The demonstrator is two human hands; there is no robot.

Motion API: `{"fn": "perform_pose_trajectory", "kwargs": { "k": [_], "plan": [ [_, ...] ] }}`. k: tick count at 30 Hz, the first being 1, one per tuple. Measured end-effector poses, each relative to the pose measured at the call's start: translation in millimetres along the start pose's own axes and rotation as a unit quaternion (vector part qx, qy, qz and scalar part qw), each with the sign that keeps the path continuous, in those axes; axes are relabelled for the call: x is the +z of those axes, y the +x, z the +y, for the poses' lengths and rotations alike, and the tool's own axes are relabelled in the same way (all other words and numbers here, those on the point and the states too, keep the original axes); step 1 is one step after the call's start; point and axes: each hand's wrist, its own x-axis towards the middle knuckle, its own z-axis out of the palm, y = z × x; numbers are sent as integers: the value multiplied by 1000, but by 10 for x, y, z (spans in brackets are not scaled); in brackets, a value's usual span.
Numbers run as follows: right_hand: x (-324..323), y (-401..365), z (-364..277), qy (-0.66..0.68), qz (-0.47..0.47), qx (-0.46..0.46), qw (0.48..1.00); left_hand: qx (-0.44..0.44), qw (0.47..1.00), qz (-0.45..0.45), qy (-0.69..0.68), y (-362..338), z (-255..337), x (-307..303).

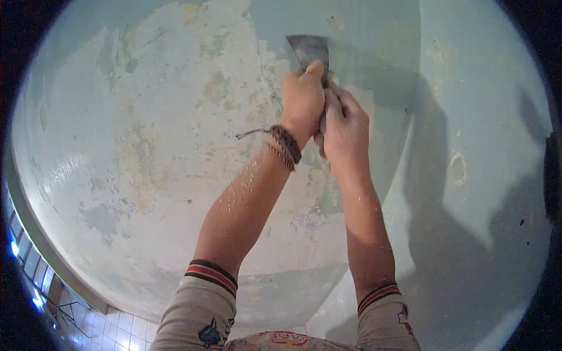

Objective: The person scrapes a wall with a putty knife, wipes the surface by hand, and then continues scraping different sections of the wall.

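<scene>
A paint scraper (310, 48) with a wide, dark metal blade is held up against the wall, its edge pointing upward. My left hand (302, 99) is closed round it just below the blade, with the thumb pressed along the blade's base. Lower and to the right, my right hand (346, 128) is closed at the handle end, touching the left hand. Most of the handle is hidden by my fingers. Around the blade the wall (363, 35) still carries green paint, while a large scraped patch (193, 111) to the left shows whitish plaster.
The wall meets another green wall (492, 117) at a corner on the right, where shadows of my arms fall. Pale flakes cling to my left forearm (246, 199). At lower left are a wall edge (52, 266), a tiled floor (114, 327) and a thin dark stand (69, 313).
</scene>
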Motion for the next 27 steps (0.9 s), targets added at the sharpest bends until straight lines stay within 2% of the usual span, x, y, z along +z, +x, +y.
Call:
{"fn": "perform_pose_trajectory", "kwargs": {
  "k": [2, 3, 6, 7, 8, 9, 10, 12, 14, 16, 17, 18, 22, 24, 26, 27],
  "plan": [
    [14, -135, 313, -120, 24, -151, 981, 141, 983, 16, 119, -179, -172, -170],
    [47, -236, 421, -120, 21, -152, 981, 142, 983, 18, 119, -235, -194, -227],
    [184, -272, 470, -98, 31, -122, 987, 37, 998, 41, 32, -307, -113, -302],
    [233, -141, 340, -101, 30, -140, 985, 73, 996, 46, 29, -181, -41, -274],
    [279, -52, 176, -102, 28, -162, 981, 73, 996, 46, 28, -99, 69, -252],
    [308, -112, -188, -72, -14, -12, 997, 59, 997, 40, 10, -32, 198, -228],
    [347, -118, -96, -72, -11, -10, 997, 41, 999, 34, -8, -19, 265, -247],
    [365, -175, 230, -120, 30, -140, 983, 56, 997, 37, 24, -120, 64, -387],
    [408, -338, 316, -105, 32, -127, 986, 10, 999, 27, -15, -355, -67, -523],
    [451, -302, 308, -115, 41, -113, 986, 13, 999, 21, -24, -202, -39, -554],
    [471, -180, 183, -137, 37, -155, 978, 38, 998, 18, 42, -91, 102, -539],
    [527, -74, 43, -138, 36, -155, 978, 67, 992, 13, 110, 23, 257, -518],
    [638, -82, -225, -64, 22, -86, 994, 69, 996, -37, 52, 269, 304, -568],
    [652, -167, -54, -30, 18, -78, 996, 42, 999, -12, 8, 162, 229, -550],
    [665, 29, -22, -57, 19, -100, 993, 18, 999, 11, -34, 209, 297, -563],
    [671, 128, -32, -83, 23, -116, 989, 95, 988, -10, 122, 337, 402, -585]
  ]
}}
